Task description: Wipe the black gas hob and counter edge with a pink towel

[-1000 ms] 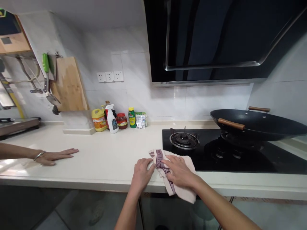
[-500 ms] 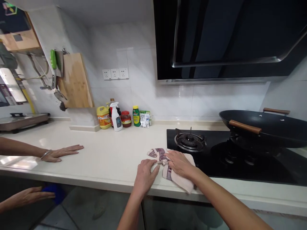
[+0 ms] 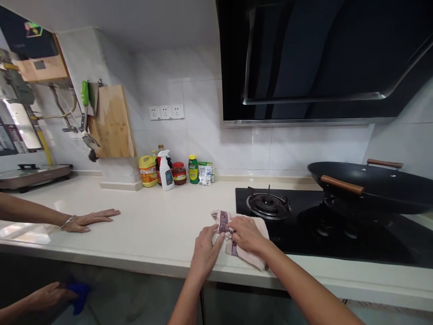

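Note:
A pale pink towel [image 3: 260,227] with purple patterned bands lies bunched where the white counter meets the black hob. My right hand [image 3: 246,234] presses on it from above, fingers curled into its folds. At the towel's left edge rests my left hand [image 3: 204,249], its thumb spread from the fingers and the fingertips close against the cloth. Part of the towel is hidden under my right hand.
A co-worker's hand with a bracelet [image 3: 89,220] lies flat on the counter at left; another hand below holds a blue cloth [image 3: 79,295] at the cabinet front. A gas burner [image 3: 269,204], a large wok [image 3: 375,185], a spray bottle [image 3: 166,170] and several containers stand behind.
My right hand has slid slightly left with the towel, which is more bunched toward my left hand. The co-worker's lower hand and blue cloth have shifted. The view has tilted slightly.

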`<state>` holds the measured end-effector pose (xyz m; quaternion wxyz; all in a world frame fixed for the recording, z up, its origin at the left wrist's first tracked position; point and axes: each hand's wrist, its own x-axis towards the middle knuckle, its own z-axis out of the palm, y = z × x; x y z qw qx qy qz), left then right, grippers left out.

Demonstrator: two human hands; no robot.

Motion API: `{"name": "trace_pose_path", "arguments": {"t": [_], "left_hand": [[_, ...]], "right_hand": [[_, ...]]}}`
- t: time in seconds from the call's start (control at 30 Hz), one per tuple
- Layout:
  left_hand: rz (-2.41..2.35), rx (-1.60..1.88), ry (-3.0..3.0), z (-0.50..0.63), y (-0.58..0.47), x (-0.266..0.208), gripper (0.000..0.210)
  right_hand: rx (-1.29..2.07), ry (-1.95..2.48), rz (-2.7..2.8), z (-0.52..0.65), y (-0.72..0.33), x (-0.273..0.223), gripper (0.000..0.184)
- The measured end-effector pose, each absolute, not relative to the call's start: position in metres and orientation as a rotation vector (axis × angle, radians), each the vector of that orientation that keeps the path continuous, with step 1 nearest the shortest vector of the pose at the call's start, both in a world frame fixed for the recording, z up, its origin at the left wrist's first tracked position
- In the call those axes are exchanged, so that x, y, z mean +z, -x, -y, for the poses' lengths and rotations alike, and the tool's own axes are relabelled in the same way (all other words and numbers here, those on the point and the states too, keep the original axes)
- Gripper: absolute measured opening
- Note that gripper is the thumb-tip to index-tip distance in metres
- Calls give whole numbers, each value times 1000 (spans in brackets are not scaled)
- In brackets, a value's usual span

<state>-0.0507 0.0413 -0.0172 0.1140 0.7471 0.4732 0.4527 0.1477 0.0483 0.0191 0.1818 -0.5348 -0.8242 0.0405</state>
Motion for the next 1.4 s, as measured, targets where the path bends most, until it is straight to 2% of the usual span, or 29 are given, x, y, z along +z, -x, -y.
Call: {"name": "trace_pose_path", "arguments": {"t": [0.13, 0.27, 0.47, 0.83, 1.4], "left_hand": [[-1355, 1363, -2137, -43, 52, -16, 38], [-1339, 1360, -2136, -43, 53, -15, 36], [-1311, 1383, -2231, -39, 51, -14, 29], [-1378, 1262, -2292, -25, 51, -7, 25], [-1390, 1191, -2281, -24, 50, -8, 27]], "right_hand": [[181, 1221, 2482, -17, -144, 21, 37], [240, 980, 2541, -2, -152, 22, 39], [90, 1320, 2454, -33, -159, 23, 38], [16, 1714, 2244, -123, -155, 19, 38], [-85, 1888, 2204, -186, -138, 22, 43]]}}
